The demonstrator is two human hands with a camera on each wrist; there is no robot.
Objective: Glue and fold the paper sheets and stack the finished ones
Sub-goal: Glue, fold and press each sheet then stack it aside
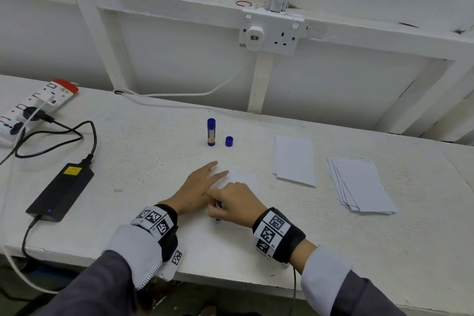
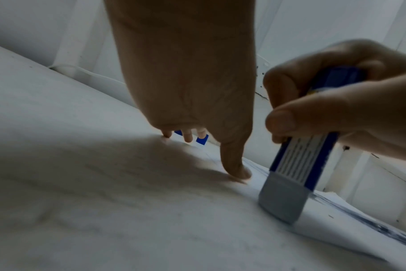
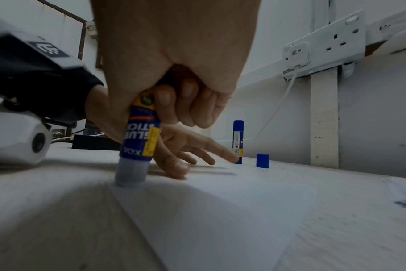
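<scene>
right hand: glue stick on sheet edge | left hand: flat

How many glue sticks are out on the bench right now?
2. One glue stick is gripped by the right hand, tip on the sheet; a capped glue stick stands upright beside the loose cap.

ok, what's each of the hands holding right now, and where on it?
Right hand grips the glue stick round its upper barrel, glue end down on the paper sheet. Left hand holds nothing; its straight fingers press the sheet flat.
</scene>
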